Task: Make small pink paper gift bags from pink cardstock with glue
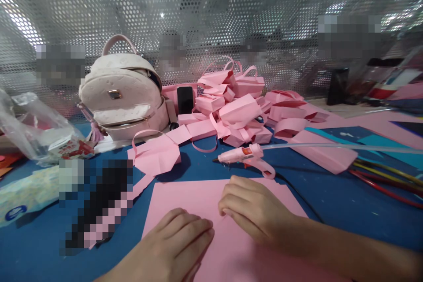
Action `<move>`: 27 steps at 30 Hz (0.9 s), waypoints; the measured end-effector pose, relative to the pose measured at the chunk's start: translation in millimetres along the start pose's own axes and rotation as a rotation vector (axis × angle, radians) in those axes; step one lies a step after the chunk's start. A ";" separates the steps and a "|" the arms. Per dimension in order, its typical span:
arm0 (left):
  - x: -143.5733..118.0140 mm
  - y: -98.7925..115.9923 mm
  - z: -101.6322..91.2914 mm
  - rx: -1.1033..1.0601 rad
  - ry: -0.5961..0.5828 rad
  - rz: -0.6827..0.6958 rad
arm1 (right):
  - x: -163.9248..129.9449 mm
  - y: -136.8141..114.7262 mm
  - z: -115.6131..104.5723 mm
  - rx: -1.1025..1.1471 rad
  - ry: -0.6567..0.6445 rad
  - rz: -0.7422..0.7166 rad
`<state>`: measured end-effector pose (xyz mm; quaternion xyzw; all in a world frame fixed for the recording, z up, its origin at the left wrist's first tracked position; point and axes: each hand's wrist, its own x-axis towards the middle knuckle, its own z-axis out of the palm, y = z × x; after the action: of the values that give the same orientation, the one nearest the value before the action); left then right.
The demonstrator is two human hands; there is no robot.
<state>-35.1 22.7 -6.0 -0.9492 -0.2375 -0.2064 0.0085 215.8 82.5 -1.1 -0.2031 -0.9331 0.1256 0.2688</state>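
Here, sheet: we see the pink paper sheet [185,198] flat on the blue table [346,202], lower centre of the frame, under both hands.
Left hand [180,240]: fingers together, pressed flat on the sheet, gripping nothing.
Right hand [254,209]: fingers curled, tips touching the sheet.
Sheet axis: we can't tell; partly covered.
Glue gun [246,157]: just above, nozzle pointing left.

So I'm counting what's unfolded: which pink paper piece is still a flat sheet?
The pink sheet under both hands, left hand and right hand; the other pink pieces behind are folded up.
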 end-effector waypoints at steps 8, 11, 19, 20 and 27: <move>0.3 -0.4 -1.9 0.004 0.014 0.006 | 0.9 0.6 1.2 -0.016 -0.038 -0.023; 0.5 -0.4 -1.8 -0.003 0.020 0.004 | 1.4 -1.2 0.0 -0.004 -0.016 -0.021; -1.2 0.0 3.0 -0.008 0.032 -0.007 | -5.5 -1.0 0.0 0.111 -0.014 -0.034; -2.0 -0.2 4.5 -0.004 0.031 -0.009 | -6.0 -1.3 -0.6 0.122 -0.024 -0.038; -7.1 -0.8 15.1 0.005 0.040 -0.008 | -7.1 -4.1 -4.2 0.116 -0.075 -0.078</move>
<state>-35.3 22.0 -22.6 -0.9438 -0.2416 -0.2250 0.0147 222.3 76.2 0.6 -0.1459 -0.9409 0.1763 0.2496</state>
